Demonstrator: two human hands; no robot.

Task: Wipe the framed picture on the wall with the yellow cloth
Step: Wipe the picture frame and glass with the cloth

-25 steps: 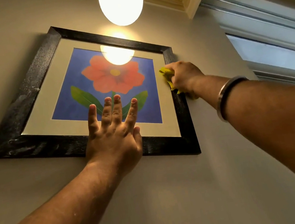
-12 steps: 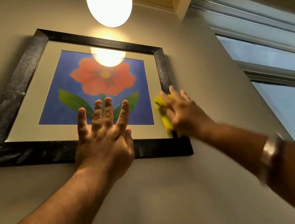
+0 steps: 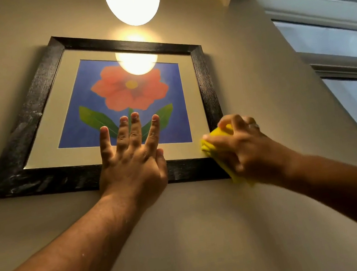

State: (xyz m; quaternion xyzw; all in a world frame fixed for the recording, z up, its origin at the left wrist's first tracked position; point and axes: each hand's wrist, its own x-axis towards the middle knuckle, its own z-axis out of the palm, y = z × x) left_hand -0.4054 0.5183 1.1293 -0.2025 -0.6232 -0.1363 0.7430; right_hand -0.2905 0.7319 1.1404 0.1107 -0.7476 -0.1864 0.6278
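Head view: right hand (image 3: 245,147) presses yellow cloth (image 3: 215,140) on framed picture (image 3: 207,88).

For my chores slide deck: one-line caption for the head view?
Left hand steadies the framed picture while right hand wipes its lower-right corner with yellow cloth.

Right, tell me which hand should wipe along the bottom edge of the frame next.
The right hand. It already grips the yellow cloth at the lower right corner of the framed picture. The left hand holds no cloth and lies spread flat against the glass and bottom edge.
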